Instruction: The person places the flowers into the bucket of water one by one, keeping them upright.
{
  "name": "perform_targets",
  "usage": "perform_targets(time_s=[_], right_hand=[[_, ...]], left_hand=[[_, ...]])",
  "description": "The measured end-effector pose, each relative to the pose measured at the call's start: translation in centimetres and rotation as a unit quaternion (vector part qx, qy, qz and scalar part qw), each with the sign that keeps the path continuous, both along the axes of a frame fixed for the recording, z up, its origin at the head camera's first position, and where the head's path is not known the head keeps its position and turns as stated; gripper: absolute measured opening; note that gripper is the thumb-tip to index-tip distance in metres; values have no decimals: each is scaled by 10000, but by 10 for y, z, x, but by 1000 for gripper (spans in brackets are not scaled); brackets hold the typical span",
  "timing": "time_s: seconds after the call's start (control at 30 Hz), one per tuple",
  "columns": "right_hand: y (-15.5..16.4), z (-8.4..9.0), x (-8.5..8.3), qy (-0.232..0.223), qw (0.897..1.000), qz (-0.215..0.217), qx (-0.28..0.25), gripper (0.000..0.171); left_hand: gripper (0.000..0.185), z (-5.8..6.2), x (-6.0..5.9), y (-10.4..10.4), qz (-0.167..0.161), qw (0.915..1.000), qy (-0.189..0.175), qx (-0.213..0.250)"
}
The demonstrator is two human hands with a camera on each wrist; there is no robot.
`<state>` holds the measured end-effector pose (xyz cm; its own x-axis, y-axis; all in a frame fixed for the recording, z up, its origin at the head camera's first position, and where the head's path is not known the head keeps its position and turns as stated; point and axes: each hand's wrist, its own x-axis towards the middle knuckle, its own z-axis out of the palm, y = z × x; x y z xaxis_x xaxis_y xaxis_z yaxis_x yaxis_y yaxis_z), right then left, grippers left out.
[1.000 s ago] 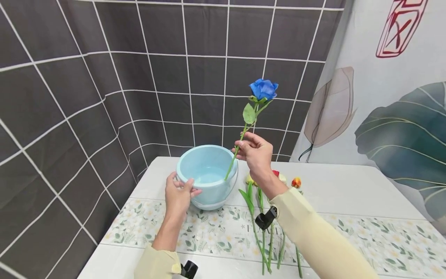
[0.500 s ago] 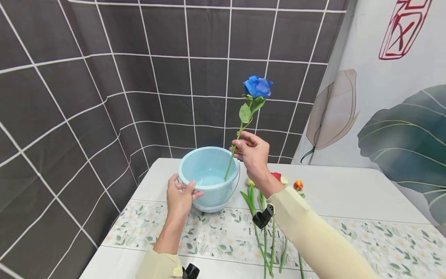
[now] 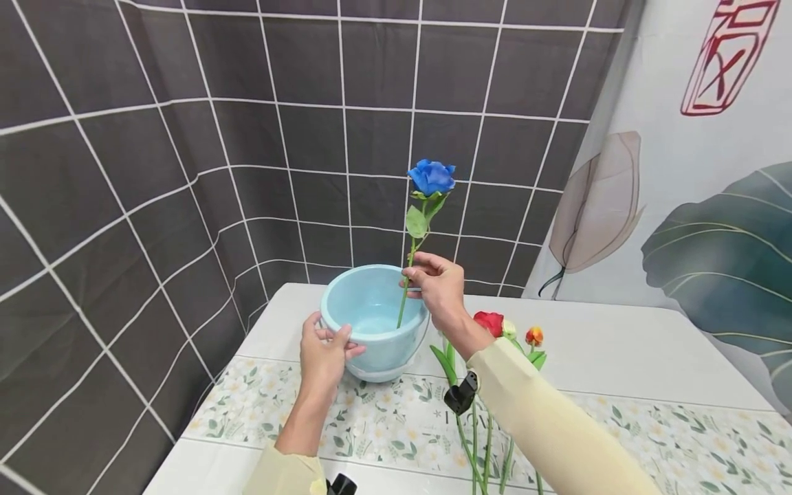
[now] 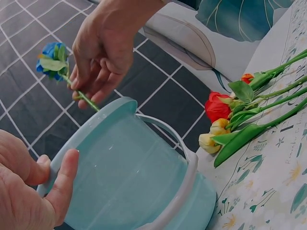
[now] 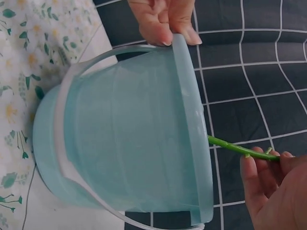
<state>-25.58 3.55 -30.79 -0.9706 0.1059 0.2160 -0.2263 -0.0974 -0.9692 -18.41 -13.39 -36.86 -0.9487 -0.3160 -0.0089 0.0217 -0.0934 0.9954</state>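
From the head view the right hand (image 3: 441, 289) pinches the blue rose (image 3: 431, 177) by its stem, foot down inside the pale blue bucket (image 3: 375, 320) on the table (image 3: 619, 344) — at the left wrist the left hand (image 4: 29, 191) grips the rim, thumb outside — at the right wrist fingers (image 5: 254, 184) curl round the stem.

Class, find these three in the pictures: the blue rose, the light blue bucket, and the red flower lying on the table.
blue rose (image 3: 431, 177), head view, on the bloom.
light blue bucket (image 3: 390, 349), head view, on the outer wall.
red flower (image 4: 217, 108), left wrist view, on the petals.
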Motion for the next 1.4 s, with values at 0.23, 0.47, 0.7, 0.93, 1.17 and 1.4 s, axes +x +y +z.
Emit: perform_targets(time_s=[0.23,0.47,0.7,0.93,1.17,1.4], right_hand=[[-4,-5,-2,-352,9977,474,321,24],[-8,-11,-1,-483,9919,897,756,18],[-13,-10,2,-351,9898,1030,918,11],[-16,-12,-1,-735,9850,937,1251,16],[-17,-10,0,-725,9679,1151,2114,28],[-14,-5,1,-1037,9717,1015,1866,28]], left_hand=[[68,0,0,1,-22,10000,42,9],[68,0,0,1,-47,10000,4,12],[67,2,1,0,-35,10000,-3,46],[67,0,0,1,-41,10000,22,87],[67,-1,-1,-1,-30,9999,-25,100],[68,-1,-3,-1,-25,9999,-124,87]])
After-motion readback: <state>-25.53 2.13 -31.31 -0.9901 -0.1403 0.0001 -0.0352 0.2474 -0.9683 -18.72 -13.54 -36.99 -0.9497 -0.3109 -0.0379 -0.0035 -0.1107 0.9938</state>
